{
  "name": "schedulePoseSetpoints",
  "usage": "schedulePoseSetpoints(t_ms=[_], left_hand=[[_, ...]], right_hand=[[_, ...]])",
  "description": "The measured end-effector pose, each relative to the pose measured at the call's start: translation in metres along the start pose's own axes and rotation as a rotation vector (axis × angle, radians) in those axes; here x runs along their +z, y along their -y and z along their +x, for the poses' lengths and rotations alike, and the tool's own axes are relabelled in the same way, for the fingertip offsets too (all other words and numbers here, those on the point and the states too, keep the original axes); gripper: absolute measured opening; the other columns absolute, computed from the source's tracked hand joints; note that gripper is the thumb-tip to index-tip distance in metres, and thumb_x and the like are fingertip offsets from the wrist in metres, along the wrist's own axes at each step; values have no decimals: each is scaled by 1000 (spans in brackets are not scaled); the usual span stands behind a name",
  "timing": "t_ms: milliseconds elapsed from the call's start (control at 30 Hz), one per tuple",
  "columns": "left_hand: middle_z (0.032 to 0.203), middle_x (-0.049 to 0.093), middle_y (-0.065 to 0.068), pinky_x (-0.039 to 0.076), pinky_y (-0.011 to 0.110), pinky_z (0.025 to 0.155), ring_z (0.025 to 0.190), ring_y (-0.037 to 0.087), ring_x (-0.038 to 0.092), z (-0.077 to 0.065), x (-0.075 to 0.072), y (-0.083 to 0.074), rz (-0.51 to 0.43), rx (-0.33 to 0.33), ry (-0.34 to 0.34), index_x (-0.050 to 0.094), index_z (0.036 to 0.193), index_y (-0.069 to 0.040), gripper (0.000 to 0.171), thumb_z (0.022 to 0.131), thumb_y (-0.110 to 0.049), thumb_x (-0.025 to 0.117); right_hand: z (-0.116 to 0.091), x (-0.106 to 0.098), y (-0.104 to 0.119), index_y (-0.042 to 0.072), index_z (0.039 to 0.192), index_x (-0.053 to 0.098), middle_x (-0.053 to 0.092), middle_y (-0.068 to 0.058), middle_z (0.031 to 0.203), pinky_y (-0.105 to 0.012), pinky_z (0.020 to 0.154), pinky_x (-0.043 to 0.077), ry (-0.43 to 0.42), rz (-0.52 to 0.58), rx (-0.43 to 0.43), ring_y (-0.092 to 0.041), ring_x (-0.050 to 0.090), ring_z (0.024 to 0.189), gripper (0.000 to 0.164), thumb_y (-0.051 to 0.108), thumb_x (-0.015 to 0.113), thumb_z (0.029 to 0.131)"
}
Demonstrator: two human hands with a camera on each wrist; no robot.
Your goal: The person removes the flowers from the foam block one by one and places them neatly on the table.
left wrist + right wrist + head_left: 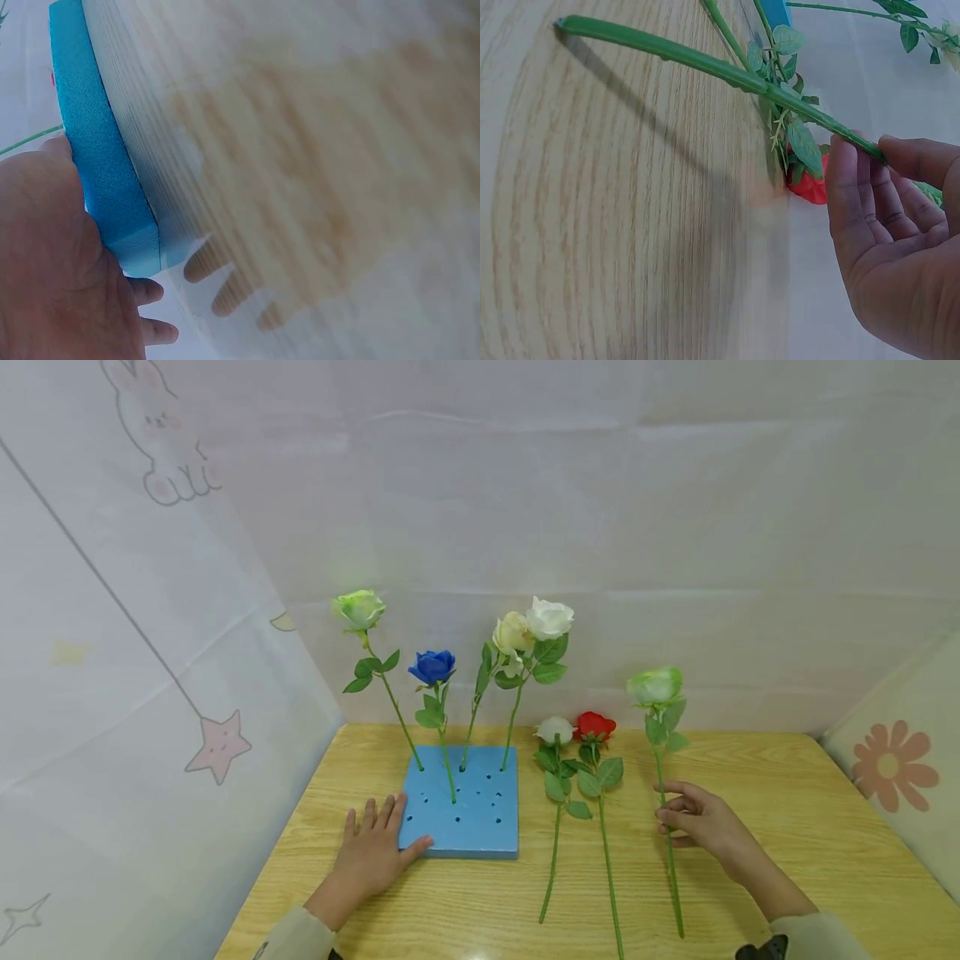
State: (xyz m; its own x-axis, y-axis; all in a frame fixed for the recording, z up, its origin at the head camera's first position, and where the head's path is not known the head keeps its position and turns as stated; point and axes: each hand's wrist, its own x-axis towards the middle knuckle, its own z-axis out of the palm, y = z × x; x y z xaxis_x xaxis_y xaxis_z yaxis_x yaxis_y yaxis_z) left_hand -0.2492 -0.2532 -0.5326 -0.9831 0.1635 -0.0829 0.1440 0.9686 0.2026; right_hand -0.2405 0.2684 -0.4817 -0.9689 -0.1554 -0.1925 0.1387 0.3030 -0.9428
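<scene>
My right hand (pixel 703 823) pinches the green stem of a pale green artificial rose (pixel 656 687) between thumb and fingers. The bloom points away from me, and in the right wrist view the lower stem (pixel 667 56) slants over the table. My left hand (pixel 372 855) lies with straight, spread fingers against the left front corner of a blue foam block (pixel 472 837), thumb on its top edge. Standing in the block's holes are a green rose (pixel 360 609), a blue rose (pixel 433 667), a cream rose (pixel 512 632) and a white rose (pixel 551 619).
Between the block and my right hand, a white rose (pixel 555 730) and a red rose (pixel 595 726) lie on the wooden table (pixel 757 785), stems towards me. Several bare holes show in the block's top. A pale cloth wall (pixel 480 510) rises behind the table.
</scene>
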Motion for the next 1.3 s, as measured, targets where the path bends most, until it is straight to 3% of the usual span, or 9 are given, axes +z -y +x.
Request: schedulePoseSetpoints(t_ms=[433,1300], left_hand=[[165,26,19,2,72,117,152,50,13,-1,1,0,-9,2,-11,18,164,-11,100,94,-79,39],[164,28,19,5,73,117,151,50,14,-3,1,0,1,11,-23,18,164,-12,103,91,-84,32]], right_hand=[[6,-2,-11,-3,154,34,62,-21,117,-41,79,61,32,28,36,-33,69,100,68,22,68,100],[14,0,-26,-8,152,32,66,-18,109,-41,75,59,101,-13,84,-32,69,96,66,19,64,102]])
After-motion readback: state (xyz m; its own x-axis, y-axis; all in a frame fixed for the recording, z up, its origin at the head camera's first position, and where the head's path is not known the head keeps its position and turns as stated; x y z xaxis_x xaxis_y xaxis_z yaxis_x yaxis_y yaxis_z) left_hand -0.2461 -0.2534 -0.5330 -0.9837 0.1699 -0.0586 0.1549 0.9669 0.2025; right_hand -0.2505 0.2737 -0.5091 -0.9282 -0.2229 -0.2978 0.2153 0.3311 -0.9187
